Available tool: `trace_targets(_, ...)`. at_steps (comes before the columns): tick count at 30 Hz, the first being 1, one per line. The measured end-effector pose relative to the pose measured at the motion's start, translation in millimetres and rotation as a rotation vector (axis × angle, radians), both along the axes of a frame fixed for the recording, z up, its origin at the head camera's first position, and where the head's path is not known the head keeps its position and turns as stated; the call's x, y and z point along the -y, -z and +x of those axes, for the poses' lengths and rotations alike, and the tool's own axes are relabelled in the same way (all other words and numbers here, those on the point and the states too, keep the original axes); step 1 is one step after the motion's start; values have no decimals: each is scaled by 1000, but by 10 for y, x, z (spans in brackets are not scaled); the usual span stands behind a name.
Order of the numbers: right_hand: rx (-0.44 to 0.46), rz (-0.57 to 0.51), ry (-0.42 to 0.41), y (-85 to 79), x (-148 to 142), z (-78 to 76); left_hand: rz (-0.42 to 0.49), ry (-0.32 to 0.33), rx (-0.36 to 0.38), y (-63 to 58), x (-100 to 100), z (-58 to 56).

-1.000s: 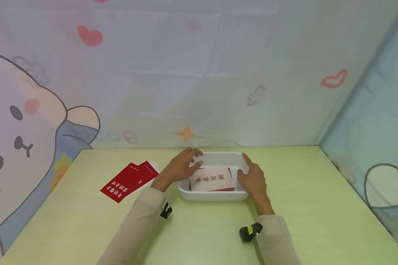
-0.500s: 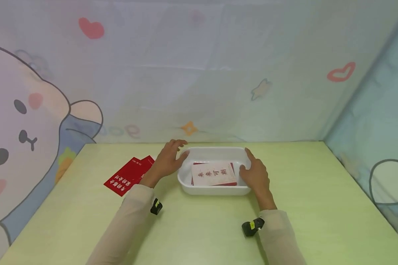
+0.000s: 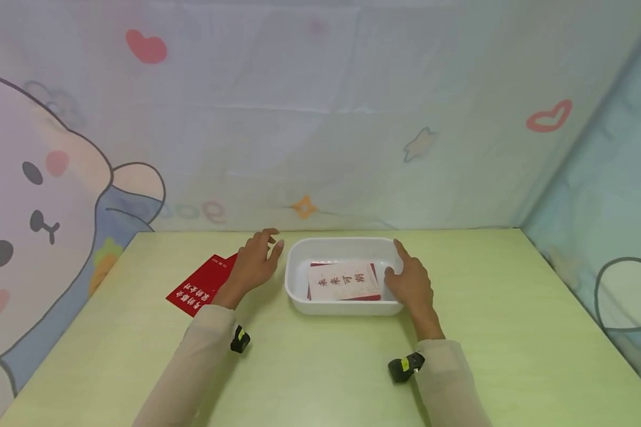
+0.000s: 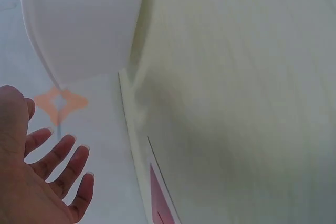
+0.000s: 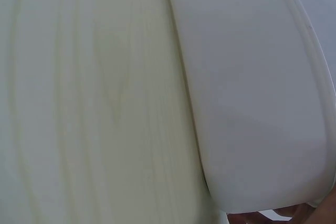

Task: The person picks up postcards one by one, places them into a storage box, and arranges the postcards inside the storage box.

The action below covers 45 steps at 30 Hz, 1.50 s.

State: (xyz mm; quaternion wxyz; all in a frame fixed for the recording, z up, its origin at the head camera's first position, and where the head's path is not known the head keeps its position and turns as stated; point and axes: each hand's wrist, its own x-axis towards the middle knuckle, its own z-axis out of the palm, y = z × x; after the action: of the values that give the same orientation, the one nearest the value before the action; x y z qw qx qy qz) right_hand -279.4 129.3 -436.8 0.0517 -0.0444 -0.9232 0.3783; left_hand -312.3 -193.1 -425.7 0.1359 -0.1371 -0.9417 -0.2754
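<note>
A white plastic basin (image 3: pixel 347 308) stands on the table, its outer wall (image 5: pixel 252 103) filling much of the right wrist view. My right hand (image 3: pixel 412 286) grips its right end, thumb over the rim on the inside and fingers along the outside. Lying in the basin are red and pale paper cards (image 3: pixel 344 281) with printed characters. My left hand (image 3: pixel 252 265) is off the basin, fingers loosely spread, between its left end and the red cards (image 3: pixel 200 283) on the table. The left hand and sleeve cover part of those cards. In the left wrist view the fingers (image 4: pixel 68 166) hold nothing.
The pale green table (image 3: pixel 320 367) ends at the back against a hanging cloth (image 3: pixel 342 148) printed with hearts and a cartoon bear. A second printed cloth (image 3: pixel 619 237) borders the right side. Each wrist wears a small black camera.
My left hand has let go of the basin's left end and moved left toward the red cards. The right hand keeps its hold. The head view has shifted slightly.
</note>
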Motion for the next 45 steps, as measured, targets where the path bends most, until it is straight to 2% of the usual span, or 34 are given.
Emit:
trace_targets(9,8,-2,5,-7,2,8,-2,-68,14,84,206,48)
trace_targets(12,5,-8,6,-8,8,6,-31,-90,23,101,298,58)
trace_targets(19,10,-9,7,10,15,-6,-97,-155,104,110,479,112)
trace_targets(30,8,-11,8,23,11,-16,-188,-204,159,129,721,228)
trace_targets(38,15,-7,8,5,15,-7,-210,-270,246,159,898,277)
trace_targets(45,1,-9,5,24,20,-14,-228,-288,305,162,980,319)
